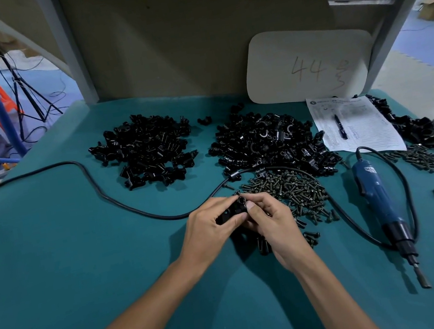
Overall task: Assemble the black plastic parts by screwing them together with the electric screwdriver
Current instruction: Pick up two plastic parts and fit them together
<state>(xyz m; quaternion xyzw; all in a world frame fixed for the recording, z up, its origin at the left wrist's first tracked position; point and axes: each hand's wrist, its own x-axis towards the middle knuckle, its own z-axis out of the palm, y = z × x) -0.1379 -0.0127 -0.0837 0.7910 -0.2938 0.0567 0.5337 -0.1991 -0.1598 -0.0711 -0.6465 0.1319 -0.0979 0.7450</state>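
Evidently early: left hand (pixel 208 222) and right hand (pixel 273 221) pinch one black part (pixel 230 212), perhaps seating a screw (electric screwdriver (pixel 377 195) lies untouched); heaps (pixel 145 150) wait.

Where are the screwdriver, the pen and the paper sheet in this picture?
screwdriver (pixel 373 190), head view, on its blue body.
pen (pixel 340 127), head view, on the middle of its barrel.
paper sheet (pixel 366 126), head view, on bare paper right of the pen.
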